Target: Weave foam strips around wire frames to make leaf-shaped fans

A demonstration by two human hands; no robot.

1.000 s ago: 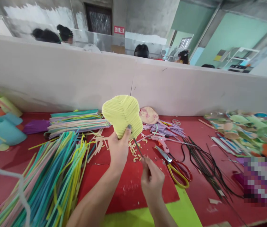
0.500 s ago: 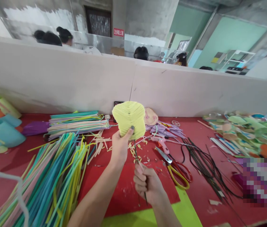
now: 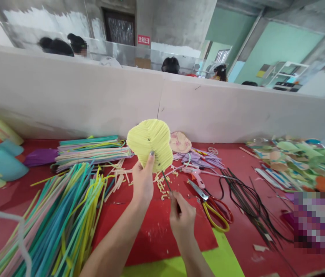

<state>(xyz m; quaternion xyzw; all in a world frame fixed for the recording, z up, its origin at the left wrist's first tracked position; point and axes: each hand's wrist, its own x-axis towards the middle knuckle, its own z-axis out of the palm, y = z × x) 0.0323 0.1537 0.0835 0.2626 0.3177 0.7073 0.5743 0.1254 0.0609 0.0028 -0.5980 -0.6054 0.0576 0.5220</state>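
A yellow leaf-shaped piece (image 3: 150, 140), apparently built from fuzzy pipe cleaners, is held up over the table, tilted to the left. My left hand (image 3: 143, 182) grips its lower part, with the thumb pressed on the front face. Thin dark wire stems (image 3: 166, 181) run down from the leaf's lower edge. Around the lower part of these stems, my right hand (image 3: 182, 215) is closed, hiding their ends. Beneath both hands lies a red mat (image 3: 151, 238), and small yellow clippings (image 3: 164, 188) are scattered just past it.
Scissors (image 3: 217, 219) with red and yellow handles lie right of the mat, near a pink glue gun (image 3: 196, 175). Dark wires (image 3: 246, 204) stretch farther right. Coloured pipe cleaners (image 3: 50, 219) fill the left. A white partition (image 3: 107, 96) closes off the back.
The yellow leaf has tilted and shifted left with my left hand. My right hand has turned and moved slightly right on the stems, whose lower ends no longer show.
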